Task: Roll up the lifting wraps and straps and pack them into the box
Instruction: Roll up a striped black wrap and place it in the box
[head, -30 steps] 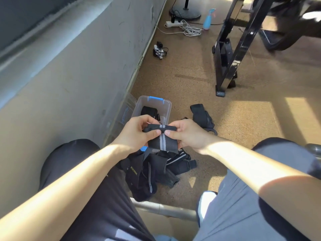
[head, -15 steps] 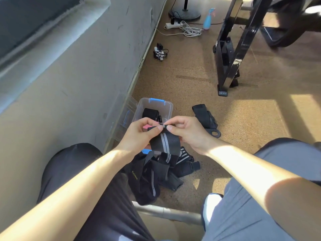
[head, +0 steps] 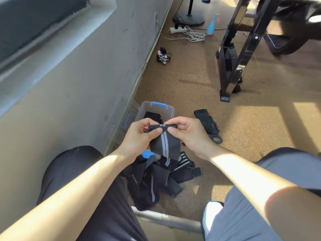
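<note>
A black wrap with grey centre stripes (head: 164,145) hangs between my hands above the floor. My left hand (head: 139,136) pinches its folded top edge on the left and my right hand (head: 189,134) pinches it on the right. The wrap's tail runs down into a pile of black wraps and straps (head: 156,178) on the floor between my knees. Behind my hands stands a clear plastic box with blue latches (head: 166,110), with a rolled black wrap (head: 152,116) inside. A black strap with a plastic loop (head: 209,126) lies on the floor right of the box.
A grey wall (head: 78,94) runs close along the left. A black machine frame (head: 232,66) stands on the cork floor at the right rear. A power strip with cable (head: 187,33), a blue spray bottle (head: 212,25) and a fan base (head: 189,18) lie further back.
The view shifted a little. My fingers have worked the wrap's top edge over, and the first turn of the roll is slightly tighter; the hands stay in the same place above the box.
</note>
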`<state>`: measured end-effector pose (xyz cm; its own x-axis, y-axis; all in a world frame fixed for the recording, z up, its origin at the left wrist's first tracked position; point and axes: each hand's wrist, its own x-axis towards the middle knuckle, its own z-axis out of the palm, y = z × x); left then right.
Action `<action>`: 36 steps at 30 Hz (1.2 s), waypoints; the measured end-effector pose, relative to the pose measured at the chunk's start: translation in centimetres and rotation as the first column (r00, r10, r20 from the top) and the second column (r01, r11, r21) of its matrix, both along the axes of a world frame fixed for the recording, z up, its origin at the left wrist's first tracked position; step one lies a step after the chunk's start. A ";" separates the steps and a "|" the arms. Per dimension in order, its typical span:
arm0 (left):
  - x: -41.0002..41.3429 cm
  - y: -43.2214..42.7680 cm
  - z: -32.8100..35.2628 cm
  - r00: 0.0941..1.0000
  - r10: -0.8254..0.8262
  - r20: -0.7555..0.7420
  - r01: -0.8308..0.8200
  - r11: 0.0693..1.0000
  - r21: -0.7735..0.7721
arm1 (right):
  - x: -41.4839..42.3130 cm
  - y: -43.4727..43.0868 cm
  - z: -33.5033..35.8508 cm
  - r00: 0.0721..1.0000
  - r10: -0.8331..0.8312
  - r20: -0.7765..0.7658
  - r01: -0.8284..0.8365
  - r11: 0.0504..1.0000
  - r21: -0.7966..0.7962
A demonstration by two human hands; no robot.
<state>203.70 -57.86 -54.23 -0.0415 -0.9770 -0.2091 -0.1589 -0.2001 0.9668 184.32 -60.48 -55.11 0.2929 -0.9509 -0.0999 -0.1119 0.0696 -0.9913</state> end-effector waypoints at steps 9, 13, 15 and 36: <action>0.0 -0.1 0.1 0.990 0.034 -0.136 -0.029 0.999 0.037 | -0.3 -0.5 0.2 0.996 0.024 -0.084 -0.032 0.994 -0.103; -0.1 -0.1 0.1 0.996 0.024 -0.082 -0.028 0.999 -0.045 | -0.4 -0.8 0.4 0.995 0.067 -0.076 -0.069 0.997 -0.020; -0.1 -0.1 0.3 1.000 0.021 -0.022 -0.023 0.994 -0.104 | -0.3 -0.8 0.3 0.993 0.089 -0.075 -0.088 0.996 0.024; -0.4 -0.8 0.7 0.999 0.014 -0.037 -0.017 0.997 -0.078 | -0.6 -1.8 1.0 0.988 0.069 -0.141 -0.080 0.994 -0.070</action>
